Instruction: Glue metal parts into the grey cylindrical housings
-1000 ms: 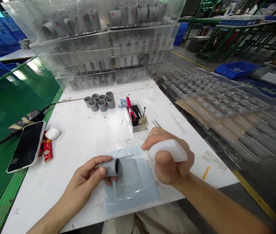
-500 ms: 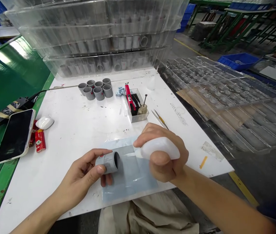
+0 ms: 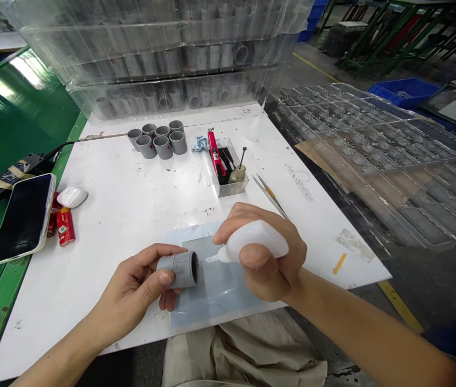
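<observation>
Hollow grey plastic cylinder [image 3: 182, 270] was grasped by the left hand [image 3: 143, 284], white plastic bottle [image 3: 258, 238] by the right hand [image 3: 271, 275]. Slim white nozzle [image 3: 213, 259] was best held steady.

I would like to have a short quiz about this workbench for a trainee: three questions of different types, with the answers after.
1. Multiple choice: what does the right hand hold?
A) a red cutter
B) a white bottle
C) a phone

2. True or false: the left hand holds a gray tube with its open end turned toward the right hand.

3. Fill in: beyond the hands, ___ other tubes stand grouped on the white table.

Key: 1. B; 2. true; 3. seven
</observation>
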`<state>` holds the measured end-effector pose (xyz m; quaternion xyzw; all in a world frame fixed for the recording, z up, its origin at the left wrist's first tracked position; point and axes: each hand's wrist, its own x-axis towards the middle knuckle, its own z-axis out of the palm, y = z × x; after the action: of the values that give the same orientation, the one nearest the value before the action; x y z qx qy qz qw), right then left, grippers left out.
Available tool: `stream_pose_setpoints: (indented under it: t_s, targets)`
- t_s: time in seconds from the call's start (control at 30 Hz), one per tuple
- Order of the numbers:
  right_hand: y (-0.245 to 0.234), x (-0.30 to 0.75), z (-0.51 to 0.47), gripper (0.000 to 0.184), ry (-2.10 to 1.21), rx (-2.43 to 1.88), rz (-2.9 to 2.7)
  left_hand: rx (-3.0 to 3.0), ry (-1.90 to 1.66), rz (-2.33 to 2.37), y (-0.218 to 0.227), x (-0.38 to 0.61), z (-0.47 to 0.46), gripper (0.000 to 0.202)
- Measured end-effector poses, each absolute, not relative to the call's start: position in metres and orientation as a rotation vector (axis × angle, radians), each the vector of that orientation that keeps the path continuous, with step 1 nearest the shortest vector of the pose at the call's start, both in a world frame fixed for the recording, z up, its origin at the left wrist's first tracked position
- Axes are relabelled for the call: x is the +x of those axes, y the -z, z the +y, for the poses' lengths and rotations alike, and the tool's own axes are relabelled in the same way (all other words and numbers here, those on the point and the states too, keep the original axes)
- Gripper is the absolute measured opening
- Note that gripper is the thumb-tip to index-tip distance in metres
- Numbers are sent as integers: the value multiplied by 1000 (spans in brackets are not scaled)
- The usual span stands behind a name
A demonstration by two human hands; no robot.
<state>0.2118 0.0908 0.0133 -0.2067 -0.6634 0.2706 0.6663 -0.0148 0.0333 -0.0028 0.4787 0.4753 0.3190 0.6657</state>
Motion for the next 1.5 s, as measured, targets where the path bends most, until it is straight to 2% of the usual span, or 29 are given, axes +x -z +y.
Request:
stream_pose_setpoints:
  t_s: [0.47, 1.5]
  targets:
    - [-13, 212, 90, 46, -630, -443, -1526, 1104, -717, 1095, 1, -15, 34, 46]
    - [-12, 211, 91, 52, -710, -439, -1519, 1083, -728, 1043, 4, -17, 32, 42]
